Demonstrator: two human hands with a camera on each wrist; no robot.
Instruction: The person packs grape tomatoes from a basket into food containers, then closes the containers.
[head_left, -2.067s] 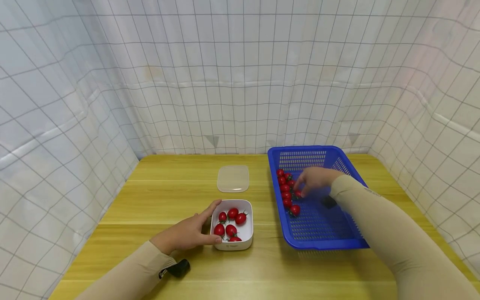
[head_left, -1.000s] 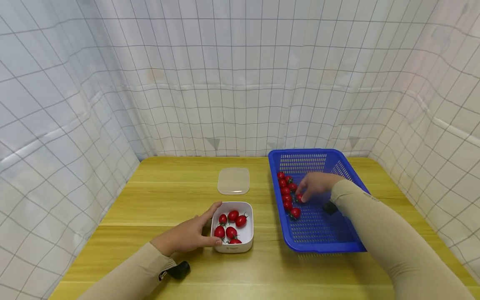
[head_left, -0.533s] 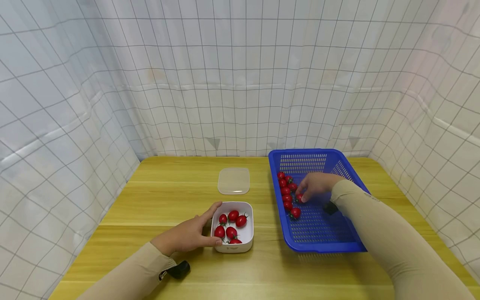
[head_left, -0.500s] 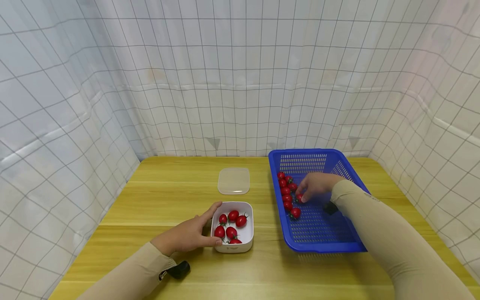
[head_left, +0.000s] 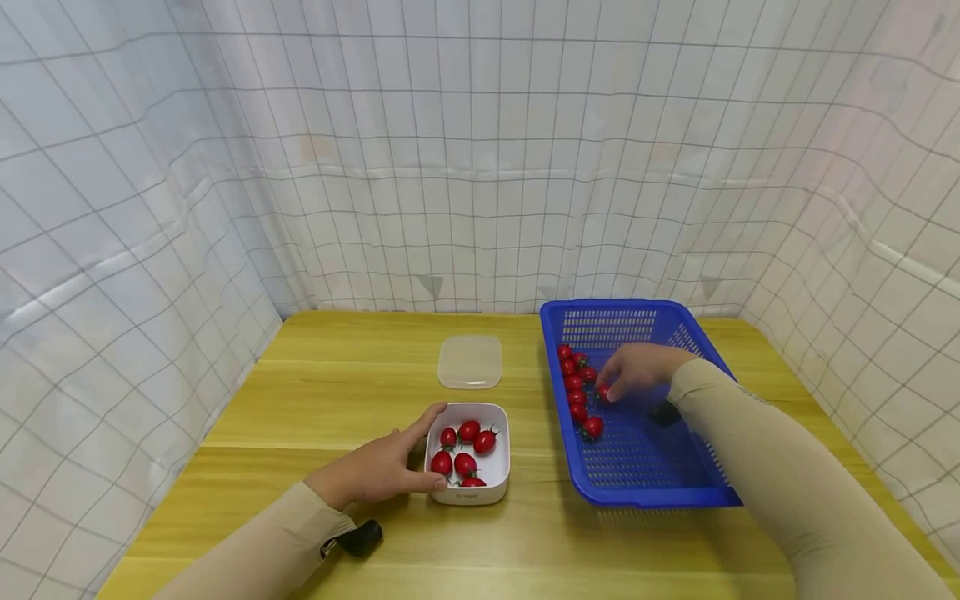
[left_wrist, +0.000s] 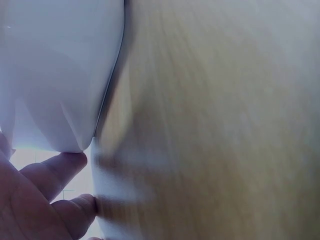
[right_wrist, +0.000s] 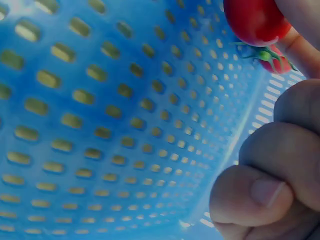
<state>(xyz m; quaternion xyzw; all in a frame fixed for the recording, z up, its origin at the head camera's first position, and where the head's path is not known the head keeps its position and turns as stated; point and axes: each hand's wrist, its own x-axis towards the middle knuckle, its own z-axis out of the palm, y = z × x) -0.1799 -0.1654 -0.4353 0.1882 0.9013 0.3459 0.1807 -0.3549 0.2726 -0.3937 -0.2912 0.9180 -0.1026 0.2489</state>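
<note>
In the head view, my left hand [head_left: 378, 468] holds the left side of a white square container [head_left: 489, 493], thumb at its front corner and index finger at its rear corner. Several cherry tomatoes [head_left: 465, 464] with green stems lie inside. In the left wrist view, fingertips touch the container's smooth wall [left_wrist: 55, 65]. Inside a blue basket [head_left: 573, 467], my right hand [head_left: 641, 367] pinches a cherry tomato [right_wrist: 252, 20] between thumb and index finger, its other fingers curled. More cherry tomatoes [head_left: 576, 398] lie along the basket's left wall.
A translucent square lid [head_left: 470, 362] lies flat on the wooden table [head_left: 315, 392] behind the container. White grid-patterned curtains [head_left: 487, 208] surround the table at the back and both sides. The basket's raised rim stands around the right hand.
Since the oldest frame, my right hand has closed its thumb and finger on a cherry tomato in the basket. My left hand stays at the container. The head view has shifted slightly.
</note>
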